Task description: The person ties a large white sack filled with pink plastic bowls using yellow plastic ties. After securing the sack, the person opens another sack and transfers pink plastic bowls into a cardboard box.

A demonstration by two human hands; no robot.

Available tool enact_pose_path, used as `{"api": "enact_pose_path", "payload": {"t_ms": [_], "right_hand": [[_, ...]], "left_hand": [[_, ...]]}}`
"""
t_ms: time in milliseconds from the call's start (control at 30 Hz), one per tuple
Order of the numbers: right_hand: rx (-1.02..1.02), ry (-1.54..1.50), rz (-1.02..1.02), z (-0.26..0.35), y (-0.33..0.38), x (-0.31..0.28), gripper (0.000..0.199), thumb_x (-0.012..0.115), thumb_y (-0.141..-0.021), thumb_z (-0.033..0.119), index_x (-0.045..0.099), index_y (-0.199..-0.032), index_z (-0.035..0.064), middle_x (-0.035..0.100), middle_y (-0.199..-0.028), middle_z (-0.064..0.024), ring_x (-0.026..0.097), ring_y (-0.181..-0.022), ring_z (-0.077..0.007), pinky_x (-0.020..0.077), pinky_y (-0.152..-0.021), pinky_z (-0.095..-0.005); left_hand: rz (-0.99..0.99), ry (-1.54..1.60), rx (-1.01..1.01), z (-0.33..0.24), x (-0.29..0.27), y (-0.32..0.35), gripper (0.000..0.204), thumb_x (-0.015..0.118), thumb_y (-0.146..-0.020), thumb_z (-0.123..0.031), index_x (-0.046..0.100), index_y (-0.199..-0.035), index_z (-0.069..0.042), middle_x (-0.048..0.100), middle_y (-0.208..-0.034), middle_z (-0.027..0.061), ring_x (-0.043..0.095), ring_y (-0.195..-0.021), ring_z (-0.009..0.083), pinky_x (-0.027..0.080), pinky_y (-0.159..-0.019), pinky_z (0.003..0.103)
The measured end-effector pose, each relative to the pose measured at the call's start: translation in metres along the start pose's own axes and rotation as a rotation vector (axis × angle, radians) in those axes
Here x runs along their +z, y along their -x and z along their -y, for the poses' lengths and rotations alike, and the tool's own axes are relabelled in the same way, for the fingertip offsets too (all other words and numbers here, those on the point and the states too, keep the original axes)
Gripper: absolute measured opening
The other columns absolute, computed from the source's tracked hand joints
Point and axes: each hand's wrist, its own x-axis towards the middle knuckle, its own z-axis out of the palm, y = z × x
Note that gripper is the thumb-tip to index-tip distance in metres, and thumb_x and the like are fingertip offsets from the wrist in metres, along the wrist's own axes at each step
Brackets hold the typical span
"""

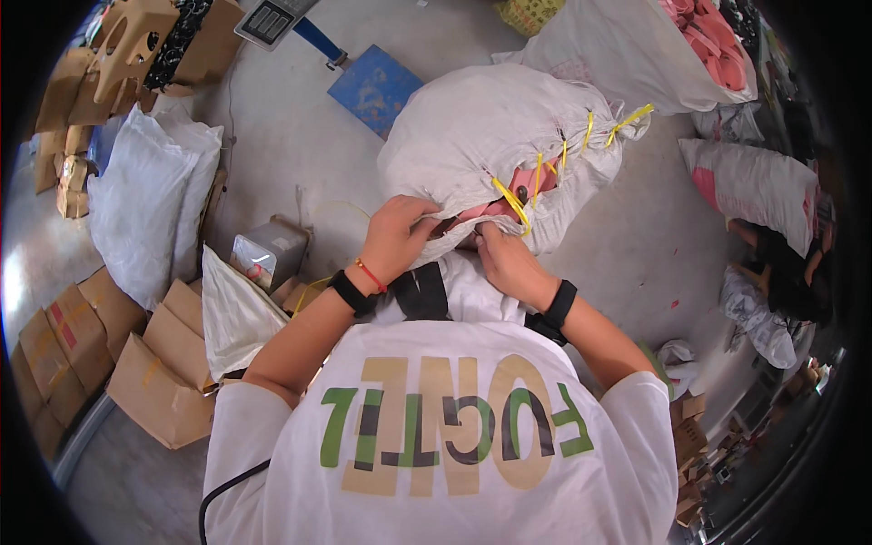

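Observation:
A big, full white woven sack (481, 118) lies in front of me, its mouth partly laced with yellow plastic twine (510, 202). Pink pieces (536, 182) show through the gaps in the lacing. At the near left end of the mouth, my left hand (398, 238) is closed on the sack's edge, fingers curled over the cloth. My right hand (510, 263) pinches the near edge a little to the right, its fingertips partly hidden by the fabric. Between the two hands the mouth gapes slightly.
A blue platform scale (377, 89) stands beyond the sack. Another white sack (599, 50) with pink pieces lies at the far right. White sacks (145, 200) and cardboard boxes (163, 381) stand on my left. A loose yellow strand (341, 207) lies on the floor.

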Motion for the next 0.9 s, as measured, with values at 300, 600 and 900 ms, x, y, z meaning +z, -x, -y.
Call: {"api": "enact_pose_path", "payload": {"t_ms": [300,600,900], "right_hand": [[0.017,0.035,-0.011,-0.001,-0.006,0.008,0.016,0.047,-0.086,0.005,0.039,-0.095,-0.0046,0.057,-0.067,-0.0254,0.057,-0.059,-0.042,0.0436,-0.053,-0.0492],[0.05,0.026,0.025,-0.002,-0.006,0.008,0.018,0.049,-0.085,0.008,0.04,-0.096,-0.0034,0.057,-0.066,-0.0254,0.057,-0.058,-0.0428,0.0432,-0.053,-0.0502],[-0.022,-0.08,0.132,0.023,0.0,-0.048,0.022,0.045,-0.086,0.003,0.052,-0.106,-0.0036,0.059,-0.097,-0.0246,0.058,-0.089,-0.0392,0.0468,-0.076,-0.0435]], "left_hand": [[-0.035,0.481,-0.53,0.022,0.017,0.001,0.037,0.061,-0.089,-0.022,0.051,-0.11,0.008,0.067,-0.089,0.0122,0.063,-0.083,0.0179,0.047,-0.074,0.028],[-0.076,0.769,-0.733,0.004,0.013,-0.02,0.028,0.061,-0.089,-0.022,0.06,-0.099,0.005,0.065,-0.08,0.0069,0.059,-0.073,0.0102,0.045,-0.066,0.021],[-0.199,0.29,-0.523,0.009,0.005,-0.029,0.019,0.055,-0.089,-0.016,0.059,-0.092,0.003,0.061,-0.072,0.0071,0.055,-0.062,0.0107,0.043,-0.059,0.025]]}}
